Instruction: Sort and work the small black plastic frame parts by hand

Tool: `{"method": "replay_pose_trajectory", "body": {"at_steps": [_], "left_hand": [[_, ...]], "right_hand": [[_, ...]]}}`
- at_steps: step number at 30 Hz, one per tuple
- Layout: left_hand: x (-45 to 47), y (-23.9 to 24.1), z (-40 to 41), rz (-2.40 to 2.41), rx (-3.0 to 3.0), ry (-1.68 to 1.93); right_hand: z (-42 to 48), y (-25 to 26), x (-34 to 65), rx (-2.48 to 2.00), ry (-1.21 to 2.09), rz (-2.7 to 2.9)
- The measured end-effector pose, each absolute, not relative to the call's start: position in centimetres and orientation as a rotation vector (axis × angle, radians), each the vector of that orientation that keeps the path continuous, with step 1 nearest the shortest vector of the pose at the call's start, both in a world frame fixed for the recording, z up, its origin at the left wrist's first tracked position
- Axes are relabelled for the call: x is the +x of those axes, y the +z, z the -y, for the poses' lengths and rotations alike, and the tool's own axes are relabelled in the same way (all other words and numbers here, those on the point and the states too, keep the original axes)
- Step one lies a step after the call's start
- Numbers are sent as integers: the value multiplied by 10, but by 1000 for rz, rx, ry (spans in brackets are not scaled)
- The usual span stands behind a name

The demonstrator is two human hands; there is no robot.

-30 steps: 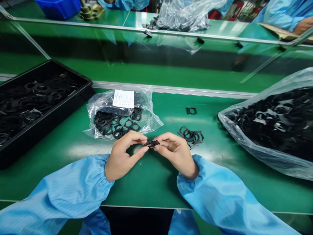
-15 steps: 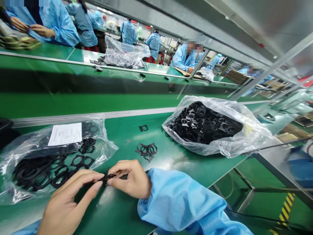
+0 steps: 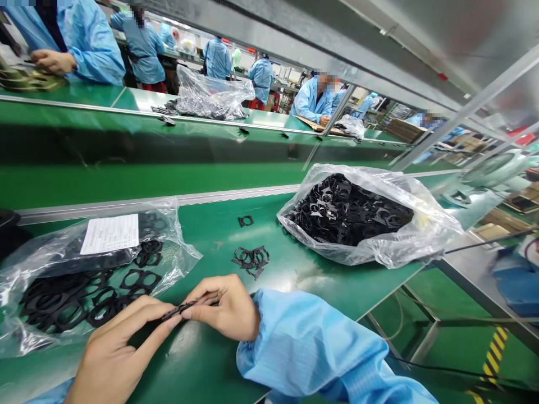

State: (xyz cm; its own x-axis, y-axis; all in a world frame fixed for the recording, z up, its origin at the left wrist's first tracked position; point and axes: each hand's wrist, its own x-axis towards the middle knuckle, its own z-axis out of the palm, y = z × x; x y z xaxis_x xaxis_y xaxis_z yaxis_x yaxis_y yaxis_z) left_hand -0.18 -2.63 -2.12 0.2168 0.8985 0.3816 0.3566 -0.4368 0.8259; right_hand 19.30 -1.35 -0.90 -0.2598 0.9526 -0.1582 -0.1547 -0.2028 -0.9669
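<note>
Thin black frame sits edge-on just above the green bench, long axis running 8 to 2 o'clock: left hand pinches its 8 o'clock end, right hand pinches the 2 o'clock end, both equally near.

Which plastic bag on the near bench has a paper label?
The flatter left bag, beside the left hand pinching a black part: a white printed sheet shows at its top. The fuller right bag shows none.
</note>
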Motion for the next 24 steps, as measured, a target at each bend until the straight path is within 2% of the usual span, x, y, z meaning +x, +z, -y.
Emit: {"method": "replay_pose_trajectory", "body": {"at_steps": [5,14,20,24], "left_hand": [[-3,-22,26,-1195,1882,1160],[-3,-20,17,-1153,1976,1133],[-3,11,7,-1103,2147,1286],[-68,44,-22,-1372,2364,1309]], "right_hand": [[12,-8,194,-1068,1618,1209],[5,5,201,-1044,1091,1659],[-3,10,199,-1009,969,1765],[-25,4,200,-965,955,1898]]}}
